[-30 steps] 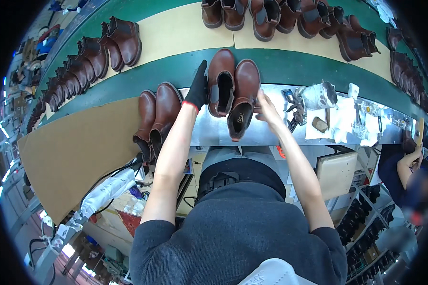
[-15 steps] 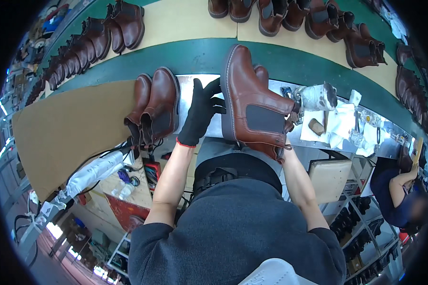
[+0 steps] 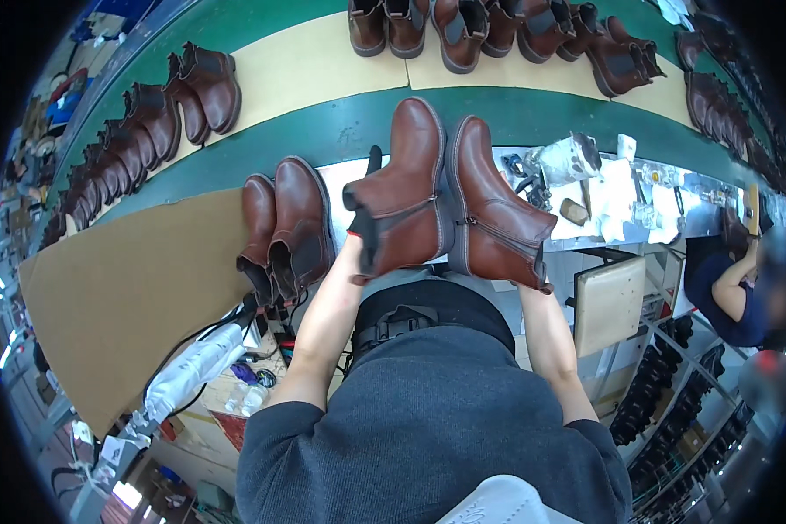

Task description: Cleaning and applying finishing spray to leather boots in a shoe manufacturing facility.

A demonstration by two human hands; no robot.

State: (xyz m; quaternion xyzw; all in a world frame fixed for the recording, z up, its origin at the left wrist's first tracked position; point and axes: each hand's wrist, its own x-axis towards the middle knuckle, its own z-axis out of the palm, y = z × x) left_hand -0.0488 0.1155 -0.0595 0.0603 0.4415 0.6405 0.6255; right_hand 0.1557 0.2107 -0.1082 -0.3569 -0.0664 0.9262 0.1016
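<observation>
Two brown leather ankle boots with side zips are held up in front of me, their dark soles facing and nearly touching. My left hand, in a black glove with a red cuff, holds the left boot; most of the hand is behind it, with one finger showing past its edge. My right forearm runs up to the opening of the right boot. That boot hides my right hand, and its fingers cannot be seen. Just left stands another pair of brown boots with dark elastic panels.
A brown cardboard sheet lies at left beside a white-wrapped arm with cables. Rows of boots line the green bench. At right are a wrapped can and a brown block. A co-worker sits far right.
The single raised boot has turned and gone right, its zip side now showing. A second boot is now up in my left hand, which was empty and spread before. The view has shifted slightly.
</observation>
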